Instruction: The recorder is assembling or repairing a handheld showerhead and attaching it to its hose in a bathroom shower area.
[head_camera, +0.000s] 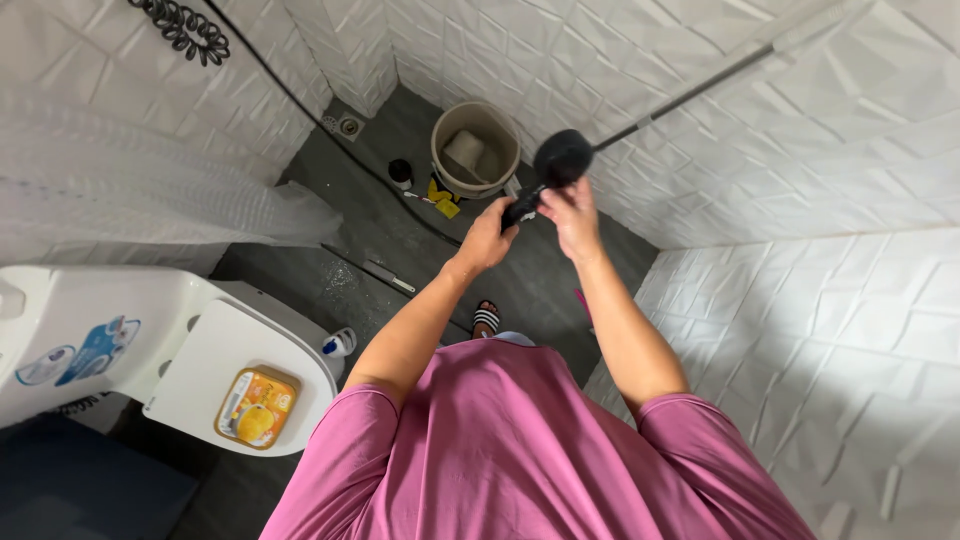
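I stand in a small tiled bathroom and look down over my pink shirt. Both arms are raised in front of me. My left hand (487, 238) is closed around the black handle of a hand shower. My right hand (572, 217) grips the same piece just below the round black shower head (562, 158). A metal rail or hose (690, 92) runs from the head up to the right along the white wall. The black hose (300, 100) trails across the left wall and down to the grey floor.
A white toilet (180, 350) with closed lid stands at the left, an orange tub (256, 407) on the lid. A beige bucket (475, 150) sits in the far corner, small bottles and a floor drain (349, 126) nearby. A clear shower curtain (150, 190) hangs left.
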